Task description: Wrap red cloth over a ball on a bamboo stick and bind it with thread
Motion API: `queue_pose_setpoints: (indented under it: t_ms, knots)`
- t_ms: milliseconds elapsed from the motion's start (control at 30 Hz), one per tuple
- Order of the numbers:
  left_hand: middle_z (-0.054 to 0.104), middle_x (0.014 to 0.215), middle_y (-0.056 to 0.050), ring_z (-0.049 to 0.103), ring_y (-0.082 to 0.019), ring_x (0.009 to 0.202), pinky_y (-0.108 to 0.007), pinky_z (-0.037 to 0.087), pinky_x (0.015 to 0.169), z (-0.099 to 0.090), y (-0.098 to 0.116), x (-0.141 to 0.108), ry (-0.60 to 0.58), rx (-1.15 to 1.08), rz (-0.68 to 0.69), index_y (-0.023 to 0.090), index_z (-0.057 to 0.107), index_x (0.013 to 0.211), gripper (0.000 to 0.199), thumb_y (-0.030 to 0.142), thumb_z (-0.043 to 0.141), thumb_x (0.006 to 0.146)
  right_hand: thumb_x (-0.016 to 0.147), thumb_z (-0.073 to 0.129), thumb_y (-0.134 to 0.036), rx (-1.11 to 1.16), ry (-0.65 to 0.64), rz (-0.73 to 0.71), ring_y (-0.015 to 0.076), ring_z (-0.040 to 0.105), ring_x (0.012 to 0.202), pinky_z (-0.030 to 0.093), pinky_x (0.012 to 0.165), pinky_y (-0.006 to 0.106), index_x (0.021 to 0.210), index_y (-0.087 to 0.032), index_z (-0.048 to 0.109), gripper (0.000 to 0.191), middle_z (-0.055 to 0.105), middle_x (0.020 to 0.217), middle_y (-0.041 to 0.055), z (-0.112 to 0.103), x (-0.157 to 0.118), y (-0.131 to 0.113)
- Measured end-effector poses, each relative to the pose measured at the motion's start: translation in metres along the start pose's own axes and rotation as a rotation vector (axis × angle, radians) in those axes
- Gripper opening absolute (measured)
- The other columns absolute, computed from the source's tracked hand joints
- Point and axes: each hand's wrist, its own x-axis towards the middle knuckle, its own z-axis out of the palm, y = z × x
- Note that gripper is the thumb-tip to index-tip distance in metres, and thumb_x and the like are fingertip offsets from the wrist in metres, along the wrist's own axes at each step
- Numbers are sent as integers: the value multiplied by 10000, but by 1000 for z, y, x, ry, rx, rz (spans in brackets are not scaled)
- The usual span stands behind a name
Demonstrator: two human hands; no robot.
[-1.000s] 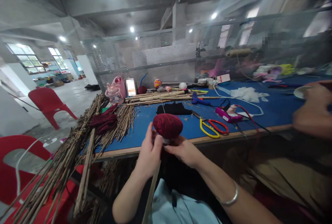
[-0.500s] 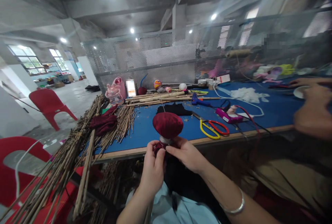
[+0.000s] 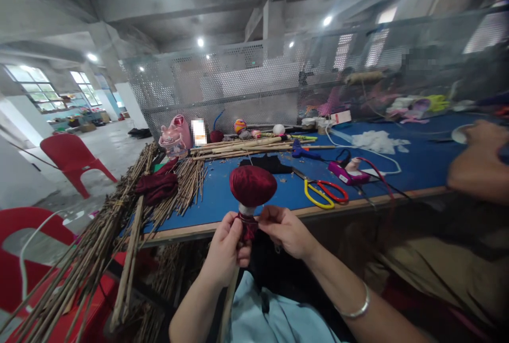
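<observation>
A rounded, dark red fabric-covered head (image 3: 253, 186) stands upright in front of me, with a white band (image 3: 247, 209) round its neck. Below the band the red cloth is gathered, and my left hand (image 3: 230, 245) is wrapped round it there. My right hand (image 3: 288, 230) is closed in a pinch at the right side of the gathers; whatever lies between its fingertips is too small to make out. A light stick (image 3: 227, 306) shows under my left hand. Beyond the head, scissors (image 3: 321, 194) with yellow and red handles lie on the blue table (image 3: 222, 202), beside black cloth (image 3: 267, 163).
Bundles of thin sticks (image 3: 95, 237) overhang the table's left end, with dark red cloth (image 3: 157, 188) on them. A blue glue gun (image 3: 304, 150) and a purple box (image 3: 349, 173) with cords lie to the right. A co-worker's arm (image 3: 479, 168) reaches in at far right.
My right hand has shifted slightly right, off the neck, and its fingers now pinch beside the gathers. The red head has moved a little left and tilts less toward me.
</observation>
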Motion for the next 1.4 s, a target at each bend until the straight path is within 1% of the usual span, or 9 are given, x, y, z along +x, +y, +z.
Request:
queue_pose_setpoints:
  t_ms: [233, 400, 533, 633, 700, 900, 1067, 1200, 1400]
  knots:
    - [486, 539, 50, 264, 9, 298, -102, 188, 272, -6, -11, 7, -122, -200, -244, 157, 476, 799, 445, 558, 624, 674, 589, 754, -350, 138, -147, 67, 10, 222, 307, 107, 315, 176, 867, -153, 570, 388, 453, 462, -93, -11, 12, 17]
    - [558, 556, -15, 461, -56, 353, -152, 344, 329, -9, -19, 12, -23, -73, -361, 110, 557, 786, 509, 613, 502, 736, 581, 751, -347, 140, -164, 62, 36, 353, 359, 176, 347, 187, 762, -114, 611, 327, 558, 538, -15, -10, 7, 11]
    - [653, 918, -106, 633, -181, 739, -285, 498, 612, -7, -15, 10, 229, 264, 18, 148, 528, 1090, 514, 562, 364, 834, 602, 742, -299, 114, -113, 49, 113, 522, 556, 374, 485, 211, 787, -133, 624, 275, 578, 610, 0, -4, 7, 3]
    - [511, 1267, -137, 504, -224, 1128, -373, 380, 950, -3, -20, 7, 316, 579, 379, 171, 417, 1271, 503, 459, 398, 859, 615, 732, -280, 113, -54, 28, 150, 559, 684, 439, 647, 255, 863, -148, 628, 299, 598, 679, 7, -1, 10, 0]
    - [441, 1349, -140, 436, -237, 1209, -383, 308, 1011, 1, -27, 5, 270, 740, 415, 175, 351, 1338, 555, 393, 468, 841, 656, 701, -280, 103, -50, 38, 155, 566, 700, 443, 710, 283, 914, -155, 619, 298, 615, 731, 14, -1, 12, 1]
    - [604, 1137, -134, 562, -213, 1027, -322, 389, 893, 5, -29, 6, 246, 822, 414, 152, 518, 1181, 363, 311, 371, 890, 719, 656, -295, -49, -23, -47, 163, 563, 810, 420, 797, 305, 937, -155, 592, 267, 618, 869, 34, -8, 10, 3]
    - [641, 929, -90, 575, -193, 837, -283, 408, 767, -4, -12, 9, 291, 827, 470, 158, 567, 1044, 286, 310, 383, 886, 740, 641, -363, -203, 61, -9, 52, 354, 463, 292, 451, 192, 684, -136, 556, 248, 446, 528, -51, -11, -4, -12]
    - [608, 808, -49, 545, -166, 746, -250, 404, 689, -8, -7, 6, 299, 750, 462, 171, 582, 982, 271, 355, 417, 870, 704, 666, -397, -110, 62, 1, 26, 234, 376, 145, 365, 192, 650, -142, 534, 293, 349, 452, -82, -8, -8, -18]
    - [304, 513, 85, 211, -39, 374, -157, 161, 349, -8, -3, -7, 99, 302, 121, 188, 492, 860, 358, 536, 498, 780, 625, 721, -407, 51, 38, 11, 18, 218, 335, 127, 339, 187, 643, -149, 539, 316, 347, 425, -91, -13, 5, 3]
